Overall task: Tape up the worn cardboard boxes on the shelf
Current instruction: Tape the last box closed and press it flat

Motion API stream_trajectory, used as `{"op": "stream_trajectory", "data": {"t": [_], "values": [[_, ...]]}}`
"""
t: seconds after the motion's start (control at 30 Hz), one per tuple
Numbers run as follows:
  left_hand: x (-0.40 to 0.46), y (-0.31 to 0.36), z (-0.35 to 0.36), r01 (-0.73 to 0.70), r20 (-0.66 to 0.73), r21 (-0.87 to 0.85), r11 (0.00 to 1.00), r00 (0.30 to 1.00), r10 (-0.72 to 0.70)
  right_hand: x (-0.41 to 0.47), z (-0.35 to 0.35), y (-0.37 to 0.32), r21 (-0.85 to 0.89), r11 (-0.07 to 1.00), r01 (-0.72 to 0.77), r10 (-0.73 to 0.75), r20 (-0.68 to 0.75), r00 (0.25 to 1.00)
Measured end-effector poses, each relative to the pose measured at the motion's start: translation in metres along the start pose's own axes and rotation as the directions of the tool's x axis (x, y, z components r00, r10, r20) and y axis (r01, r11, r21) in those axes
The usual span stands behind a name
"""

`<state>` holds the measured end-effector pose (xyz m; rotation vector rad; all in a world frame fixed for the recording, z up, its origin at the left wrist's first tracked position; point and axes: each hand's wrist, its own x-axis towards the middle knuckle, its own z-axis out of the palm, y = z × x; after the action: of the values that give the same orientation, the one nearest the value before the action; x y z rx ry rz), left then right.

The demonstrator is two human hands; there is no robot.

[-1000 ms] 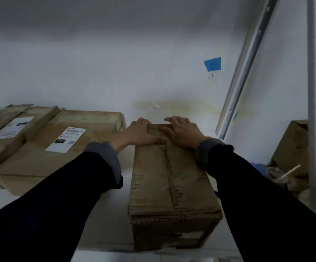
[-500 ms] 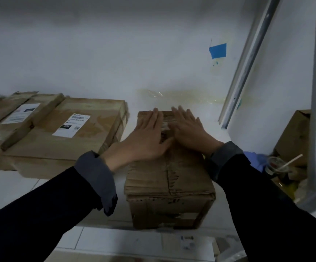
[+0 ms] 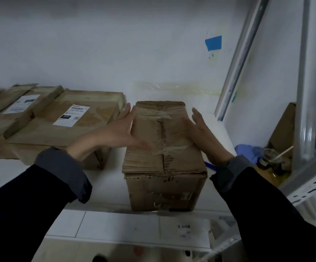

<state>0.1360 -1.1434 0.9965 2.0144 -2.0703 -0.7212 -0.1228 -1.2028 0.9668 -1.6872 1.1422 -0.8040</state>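
From my remote seat I see a worn cardboard box point(image 3: 164, 148) standing upright on the white shelf point(image 3: 108, 186), its near face close to the shelf's front edge and its far end short of the back wall point(image 3: 115, 53). Strips of clear tape point(image 3: 164, 114) cross the box's creased top, one near the far end and another about halfway along the centre seam. My left hand point(image 3: 119, 133) lies flat against the box's left side with fingers straight and spread wide, thumb reaching onto the top near the second tape strip. My right hand point(image 3: 200, 127) presses the right side the same way, fingers straight and pointing toward the wall; neither hand grips anything. Just to the left sits a flat carton point(image 3: 74, 129) with a white shipping label point(image 3: 70, 115), and a second labelled carton point(image 3: 11, 114) lies partly over it farther left. A blue tape patch point(image 3: 213, 43) sticks to the wall. To the right, beyond a metal upright point(image 3: 306, 91), I make out a blue glove point(image 3: 247, 151) and another brown box point(image 3: 285, 129).
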Motion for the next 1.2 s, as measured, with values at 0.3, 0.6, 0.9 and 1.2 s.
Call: {"op": "stream_trajectory", "data": {"t": [0.3, 0.6, 0.9, 1.2], "values": [[0.053, 0.005, -0.012, 0.019, -0.185, -0.011, 1.000, 0.983, -0.020, 0.007, 0.044, -0.017, 0.324, 0.941, 0.100, -0.098, -0.022, 0.995], [0.046, -0.040, -0.017, 0.023, -0.269, -0.076, 0.997, 0.962, -0.043, 0.084, 0.029, -0.030, 0.377, 0.910, 0.171, -0.082, -0.241, 0.967], [0.045, -0.044, -0.018, 0.009, -0.280, -0.104, 0.995, 0.959, -0.038, 0.138, 0.094, -0.039, 0.190, 0.953, 0.235, -0.236, -0.020, 0.972], [0.043, -0.049, -0.018, 0.017, -0.290, -0.112, 0.994, 0.956, -0.049, 0.136, 0.090, 0.033, 0.060, 0.994, 0.093, -0.092, -0.027, 0.995]]}}
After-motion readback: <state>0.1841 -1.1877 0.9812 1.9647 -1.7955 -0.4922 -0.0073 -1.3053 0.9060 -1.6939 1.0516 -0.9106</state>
